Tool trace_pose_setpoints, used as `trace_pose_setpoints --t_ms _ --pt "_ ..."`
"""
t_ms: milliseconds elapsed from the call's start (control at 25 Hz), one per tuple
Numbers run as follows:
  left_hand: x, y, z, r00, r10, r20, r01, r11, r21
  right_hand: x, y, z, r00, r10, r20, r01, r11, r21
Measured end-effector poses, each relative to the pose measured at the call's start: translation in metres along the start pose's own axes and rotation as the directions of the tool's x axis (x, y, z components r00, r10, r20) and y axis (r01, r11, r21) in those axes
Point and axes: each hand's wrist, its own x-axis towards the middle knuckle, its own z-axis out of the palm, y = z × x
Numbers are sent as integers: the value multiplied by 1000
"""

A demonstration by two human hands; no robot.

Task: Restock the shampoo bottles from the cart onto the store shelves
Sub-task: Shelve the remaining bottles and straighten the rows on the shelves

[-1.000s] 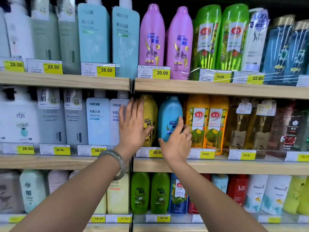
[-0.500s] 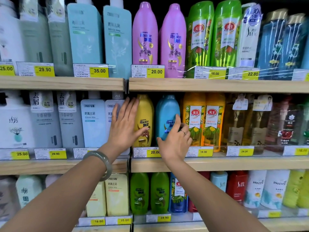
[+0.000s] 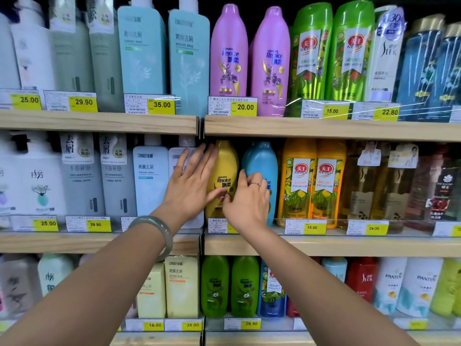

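Observation:
A yellow Rejoice shampoo bottle (image 3: 224,168) stands upright on the middle shelf (image 3: 324,245), right of the shelf divider. Touching its right side is a blue Rejoice bottle (image 3: 264,161). My left hand (image 3: 192,188) lies flat against the yellow bottle's left side, fingers spread and pointing up, thumb across the bottle's lower front. My right hand (image 3: 248,203) sits on the blue bottle's lower front, fingers curled on it and thumb up in the gap between the two bottles. The cart is out of view.
Three wooden shelves are packed with bottles: two purple Rejoice bottles (image 3: 249,56) above, orange bottles (image 3: 314,181) right of the blue one, pale blue pump bottles (image 3: 149,178) to the left, green bottles (image 3: 229,285) below. Yellow price tags (image 3: 245,107) line the shelf edges.
Both hands have shifted closer together around the yellow bottle. My right hand slid left on the blue bottle. My left thumb has come onto the yellow bottle's front.

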Motion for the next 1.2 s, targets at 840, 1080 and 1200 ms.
trace_pose_setpoints --t_ms 840,1080,1200 --pt "-22 28 -7 975 222 3 -221 971 -96 -25 36 0 992 83 -100 -93 991 -94" --pt "-16 31 -7 977 210 18 -206 969 -139 -14 34 -2 996 91 -26 -92 993 -80" --pt "-17 31 -7 978 206 26 -199 965 -170 -12 36 -1 994 111 7 -111 993 -51"
